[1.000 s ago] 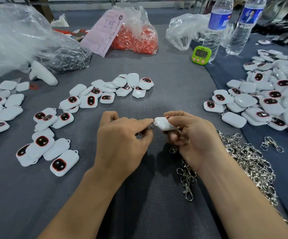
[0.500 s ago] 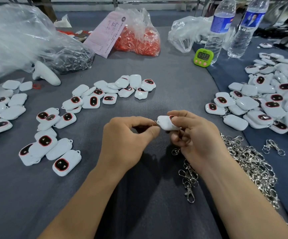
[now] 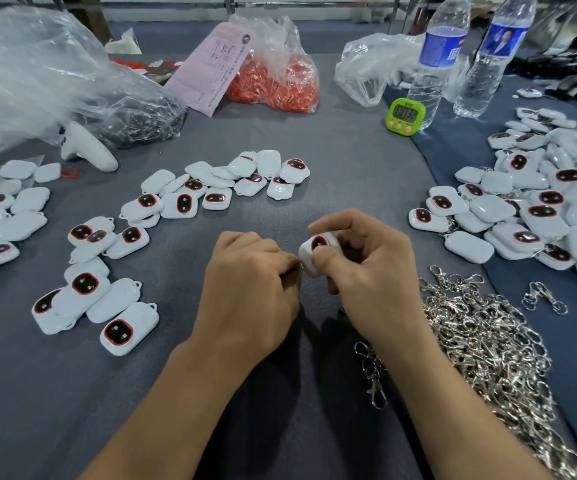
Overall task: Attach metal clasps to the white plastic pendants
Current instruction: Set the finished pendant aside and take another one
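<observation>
My right hand (image 3: 370, 271) grips a white plastic pendant (image 3: 314, 249) with a dark red-rimmed window, tilted up so the window faces me. My left hand (image 3: 249, 289) has its fingers curled against the pendant's left end, pinching something small there; the clasp itself is hidden under the fingers. Loose white pendants (image 3: 183, 202) lie scattered on the grey cloth to the left and ahead. A heap of metal clasps (image 3: 481, 341) lies on the right beside my right forearm.
A pile of pendants with clasps (image 3: 522, 209) lies at the right. At the back stand two water bottles (image 3: 432, 60), a green timer (image 3: 405, 112), a bag of orange parts (image 3: 276, 77) and clear plastic bags (image 3: 31, 77). A white controller (image 3: 86, 150) lies at the left.
My right hand has turned the pendant so its dark window faces up. Both hands have drawn closer together and slightly toward me; the left fingers have curled tighter at the pendant's end.
</observation>
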{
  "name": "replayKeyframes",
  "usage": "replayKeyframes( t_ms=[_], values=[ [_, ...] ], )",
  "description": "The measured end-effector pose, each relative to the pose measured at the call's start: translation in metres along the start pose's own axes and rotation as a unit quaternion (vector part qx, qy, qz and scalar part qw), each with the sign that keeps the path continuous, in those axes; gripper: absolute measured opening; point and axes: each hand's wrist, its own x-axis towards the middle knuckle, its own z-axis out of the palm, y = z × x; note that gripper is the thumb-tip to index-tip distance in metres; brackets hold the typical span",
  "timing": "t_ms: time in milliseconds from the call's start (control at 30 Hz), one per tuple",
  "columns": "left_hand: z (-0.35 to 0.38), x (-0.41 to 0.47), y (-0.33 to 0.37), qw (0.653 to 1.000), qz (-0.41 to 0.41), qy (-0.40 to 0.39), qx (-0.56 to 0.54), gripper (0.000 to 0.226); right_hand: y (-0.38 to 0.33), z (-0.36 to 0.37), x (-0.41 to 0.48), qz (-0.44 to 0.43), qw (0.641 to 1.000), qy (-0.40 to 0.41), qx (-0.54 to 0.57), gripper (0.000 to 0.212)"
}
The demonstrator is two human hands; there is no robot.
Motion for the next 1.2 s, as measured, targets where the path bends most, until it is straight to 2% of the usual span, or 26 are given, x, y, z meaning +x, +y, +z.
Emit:
replayKeyframes(
  t_ms=[100, 167, 267, 300, 367, 433, 533, 600, 633, 700, 733, 800, 867, 900, 967, 1000, 1067, 1133, 1200],
  values=[
    [0.001, 0.003, 0.003, 0.989, -0.097, 0.030, -0.110, 0.009, -0.003, -0.002, 0.005, 0.103, 0.983, 0.018, 0.151, 0.018],
    [0.002, 0.006, 0.004, 0.949, -0.185, 0.035, -0.253, 0.004, -0.005, -0.005, 0.007, 0.165, 0.958, 0.018, 0.234, 0.021],
    [0.004, 0.009, 0.004, 0.871, -0.245, -0.013, -0.425, 0.007, -0.006, -0.005, 0.008, 0.191, 0.943, 0.019, 0.271, 0.020],
    [0.004, 0.010, 0.005, 0.851, -0.251, -0.022, -0.461, 0.011, -0.006, -0.005, 0.008, 0.193, 0.939, 0.021, 0.283, 0.020],
    [0.003, 0.011, 0.005, 0.834, -0.251, -0.035, -0.489, 0.022, -0.006, -0.003, 0.008, 0.199, 0.930, 0.020, 0.308, 0.020],
    [0.002, 0.011, 0.002, 0.851, -0.240, -0.033, -0.466, 0.028, -0.006, -0.003, 0.007, 0.204, 0.925, 0.017, 0.320, 0.020],
    [0.002, 0.008, 0.001, 0.926, -0.185, -0.014, -0.330, 0.012, -0.003, -0.003, 0.006, 0.169, 0.944, 0.038, 0.282, 0.021],
    [0.003, 0.005, 0.005, 0.978, -0.111, -0.025, -0.177, 0.014, 0.000, 0.001, 0.000, 0.065, 0.984, 0.069, 0.152, 0.022],
    [0.004, 0.004, 0.008, 0.992, -0.067, -0.037, -0.100, 0.018, 0.000, 0.004, -0.005, -0.001, 0.996, 0.074, 0.059, 0.022],
    [0.003, 0.003, 0.008, 1.000, -0.002, -0.028, 0.003, 0.020, 0.000, 0.014, -0.016, -0.089, 0.992, 0.050, -0.072, 0.023],
    [0.003, 0.003, 0.005, 1.000, 0.012, -0.016, 0.024, 0.019, 0.000, 0.016, -0.018, -0.101, 0.990, 0.044, -0.088, 0.024],
    [0.004, 0.001, 0.001, 1.000, 0.006, 0.002, 0.012, 0.016, 0.001, 0.015, -0.013, -0.063, 0.995, 0.065, -0.051, 0.021],
    [0.006, 0.001, 0.003, 0.994, -0.065, 0.000, -0.091, 0.013, -0.001, 0.008, -0.003, 0.027, 0.993, 0.101, 0.046, 0.019],
    [0.006, 0.004, 0.005, 0.977, -0.122, -0.012, -0.175, 0.010, -0.002, 0.005, 0.001, 0.077, 0.985, 0.107, 0.110, 0.021],
    [0.007, 0.009, 0.006, 0.914, -0.222, -0.046, -0.337, 0.011, -0.004, 0.000, 0.007, 0.160, 0.957, 0.096, 0.221, 0.022],
    [0.008, 0.010, 0.006, 0.887, -0.245, -0.059, -0.387, 0.015, -0.004, -0.001, 0.008, 0.184, 0.946, 0.088, 0.253, 0.022],
    [0.006, 0.013, 0.006, 0.858, -0.262, -0.072, -0.436, 0.020, -0.004, -0.002, 0.007, 0.209, 0.933, 0.075, 0.285, 0.021],
    [0.005, 0.013, 0.006, 0.862, -0.260, -0.064, -0.432, 0.018, -0.004, -0.001, 0.007, 0.216, 0.926, 0.065, 0.303, 0.020],
    [0.006, 0.010, 0.005, 0.907, -0.229, -0.054, -0.348, 0.013, -0.004, -0.001, 0.006, 0.202, 0.934, 0.071, 0.286, 0.020]
  ],
)
